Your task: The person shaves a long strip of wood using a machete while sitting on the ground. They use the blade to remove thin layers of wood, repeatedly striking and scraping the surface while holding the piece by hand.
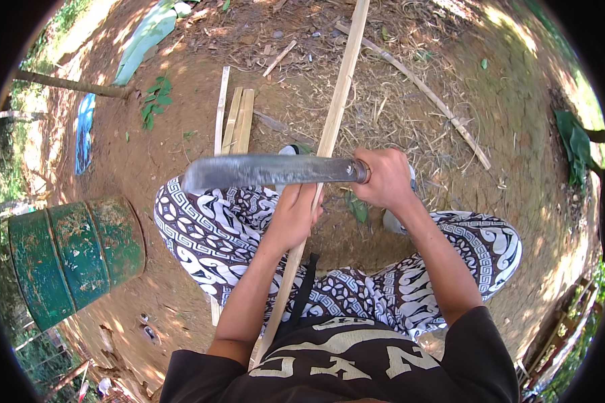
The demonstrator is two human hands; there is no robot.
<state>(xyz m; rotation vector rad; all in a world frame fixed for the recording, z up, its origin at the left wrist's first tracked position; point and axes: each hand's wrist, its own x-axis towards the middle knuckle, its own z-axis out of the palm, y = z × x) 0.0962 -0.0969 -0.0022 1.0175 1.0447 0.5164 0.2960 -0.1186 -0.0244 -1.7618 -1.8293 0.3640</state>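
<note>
My right hand (385, 178) grips the handle of a large machete whose grey blade (269, 170) lies crosswise, pointing left. My left hand (294, 215) is closed around a long pale bamboo strip (339, 94) just below the blade. The strip runs from my lap up and away over the bare earth. The blade rests across the strip just above my left hand. I am seated, with my knees in black-and-white patterned trousers (208, 228) spread on either side.
Split bamboo slats (234, 121) lie on the ground left of the strip. A thinner stick (423, 91) slants at the upper right. A green rusty drum (70, 255) lies on its side at the left. Dry shavings and leaves litter the soil.
</note>
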